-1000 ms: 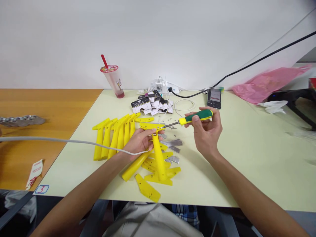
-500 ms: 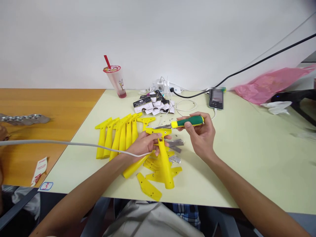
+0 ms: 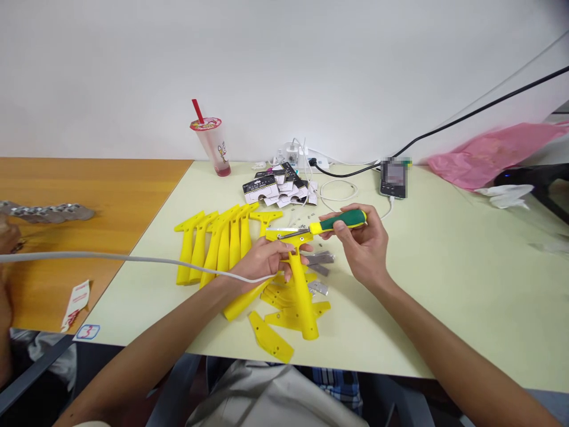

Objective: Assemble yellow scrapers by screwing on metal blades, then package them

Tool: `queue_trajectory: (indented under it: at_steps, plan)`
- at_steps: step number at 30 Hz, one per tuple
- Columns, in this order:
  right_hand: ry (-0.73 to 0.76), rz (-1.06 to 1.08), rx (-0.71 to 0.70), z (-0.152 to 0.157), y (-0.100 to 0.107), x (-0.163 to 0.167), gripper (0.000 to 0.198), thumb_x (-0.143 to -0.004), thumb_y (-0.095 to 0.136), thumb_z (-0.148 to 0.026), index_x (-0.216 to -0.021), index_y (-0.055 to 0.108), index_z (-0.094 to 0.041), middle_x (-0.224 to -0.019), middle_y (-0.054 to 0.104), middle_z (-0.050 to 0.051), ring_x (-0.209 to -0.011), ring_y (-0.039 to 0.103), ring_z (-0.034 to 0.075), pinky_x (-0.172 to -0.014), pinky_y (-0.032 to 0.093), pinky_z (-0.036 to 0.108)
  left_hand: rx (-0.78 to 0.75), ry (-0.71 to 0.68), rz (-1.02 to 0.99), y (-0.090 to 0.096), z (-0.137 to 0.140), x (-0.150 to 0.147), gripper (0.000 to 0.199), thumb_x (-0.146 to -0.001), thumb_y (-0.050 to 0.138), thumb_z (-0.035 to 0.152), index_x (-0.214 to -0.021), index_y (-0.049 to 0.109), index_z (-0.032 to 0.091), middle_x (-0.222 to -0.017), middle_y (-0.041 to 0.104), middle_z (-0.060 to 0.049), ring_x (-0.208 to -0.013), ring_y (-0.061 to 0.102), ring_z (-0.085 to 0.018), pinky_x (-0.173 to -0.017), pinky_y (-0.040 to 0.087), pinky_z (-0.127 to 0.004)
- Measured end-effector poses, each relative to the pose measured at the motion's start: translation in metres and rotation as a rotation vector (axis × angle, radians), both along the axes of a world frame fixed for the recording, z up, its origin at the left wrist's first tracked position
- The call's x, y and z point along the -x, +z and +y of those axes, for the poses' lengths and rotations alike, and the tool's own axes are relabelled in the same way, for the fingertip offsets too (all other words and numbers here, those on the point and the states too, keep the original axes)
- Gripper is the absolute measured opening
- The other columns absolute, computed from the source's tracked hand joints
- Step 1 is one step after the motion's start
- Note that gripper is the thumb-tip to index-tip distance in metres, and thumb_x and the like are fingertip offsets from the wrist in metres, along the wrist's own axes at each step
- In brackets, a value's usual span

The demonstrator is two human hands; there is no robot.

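Observation:
My left hand (image 3: pixel 267 260) is closed round the neck of a yellow plastic scraper (image 3: pixel 303 299), whose wide head points away from me. A thin metal blade shows along the head's far edge. In my right hand (image 3: pixel 362 246) is a screwdriver (image 3: pixel 342 221) with a green and yellow handle, its shaft lying across the scraper's head with the tip near the left end. Under the scraper lie several flat yellow cover plates (image 3: pixel 270 337) and grey metal blades (image 3: pixel 322 258). More yellow scraper handles (image 3: pixel 208 249) stand in a row left of my left hand.
Small screws (image 3: pixel 299 212) lie beyond the scraper, before black-and-white card boxes (image 3: pixel 262 188). A drink cup (image 3: pixel 214 148), power strip, phone (image 3: pixel 393 178) and pink bag (image 3: pixel 484 155) line the wall. A grey cable (image 3: pixel 133 258) crosses my left forearm. Another person's hand (image 3: pixel 6 237) is at the left.
The screwdriver's tip has come down from above the scraper's far edge onto the left part of its head. The scraper's head has tipped slightly, showing the blade. The view has shifted a little.

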State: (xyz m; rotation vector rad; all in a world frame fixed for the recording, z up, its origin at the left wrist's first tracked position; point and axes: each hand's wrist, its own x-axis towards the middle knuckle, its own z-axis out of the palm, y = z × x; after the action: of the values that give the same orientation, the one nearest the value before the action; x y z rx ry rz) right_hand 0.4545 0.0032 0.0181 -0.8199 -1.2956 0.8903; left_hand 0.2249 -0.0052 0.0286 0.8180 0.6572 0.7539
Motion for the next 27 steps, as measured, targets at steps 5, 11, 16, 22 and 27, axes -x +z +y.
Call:
queue_trajectory:
  at_steps: [5, 11, 16, 22, 27]
  plan:
    - [0.001, -0.002, 0.008, 0.001, -0.001, -0.001, 0.034, -0.098, 0.085, -0.047, -0.116, 0.061, -0.029, -0.113, 0.086, 0.005, -0.081, 0.082, 0.02, -0.075, 0.07, 0.039, 0.063, -0.05, -0.144, -0.004, 0.004, 0.005, 0.053, -0.094, 0.07, 0.046, -0.127, 0.075, 0.005, -0.126, 0.079, -0.029, -0.101, 0.081, -0.034, -0.055, 0.059, -0.027]
    - [0.015, 0.005, 0.019, 0.001, -0.002, 0.0, 0.035, -0.098, 0.084, -0.047, -0.116, 0.061, -0.028, -0.113, 0.087, 0.005, -0.081, 0.082, 0.02, -0.078, 0.071, 0.038, 0.091, -0.058, -0.169, -0.011, 0.008, 0.005, 0.057, -0.104, 0.055, 0.042, -0.144, 0.063, 0.002, -0.122, 0.08, -0.028, -0.094, 0.082, -0.031, -0.053, 0.06, -0.028]
    - [0.028, 0.01, 0.039, 0.0, -0.001, 0.001, 0.035, -0.098, 0.085, -0.047, -0.115, 0.061, -0.028, -0.112, 0.086, 0.006, -0.08, 0.082, 0.02, -0.076, 0.07, 0.038, 0.097, -0.075, -0.175, -0.013, 0.009, 0.006, 0.051, -0.106, 0.053, 0.038, -0.143, 0.065, 0.004, -0.123, 0.081, -0.027, -0.095, 0.082, -0.029, -0.054, 0.061, -0.027]
    - [0.048, 0.01, 0.094, -0.001, 0.002, 0.001, 0.036, -0.098, 0.084, -0.049, -0.114, 0.061, -0.027, -0.11, 0.086, 0.006, -0.076, 0.081, 0.019, -0.075, 0.069, 0.036, 0.082, -0.071, -0.18, -0.015, 0.009, 0.006, 0.047, -0.106, 0.056, 0.038, -0.135, 0.07, 0.004, -0.127, 0.08, -0.025, -0.094, 0.082, -0.027, -0.054, 0.062, -0.028]
    - [0.031, 0.017, 0.133, 0.0, 0.002, 0.0, 0.037, -0.097, 0.085, -0.05, -0.114, 0.062, -0.027, -0.107, 0.085, 0.005, -0.075, 0.079, 0.018, -0.076, 0.068, 0.036, 0.068, -0.059, -0.152, -0.016, 0.008, 0.005, 0.045, -0.107, 0.056, 0.04, -0.131, 0.072, 0.005, -0.127, 0.081, -0.026, -0.094, 0.082, -0.028, -0.054, 0.062, -0.027]
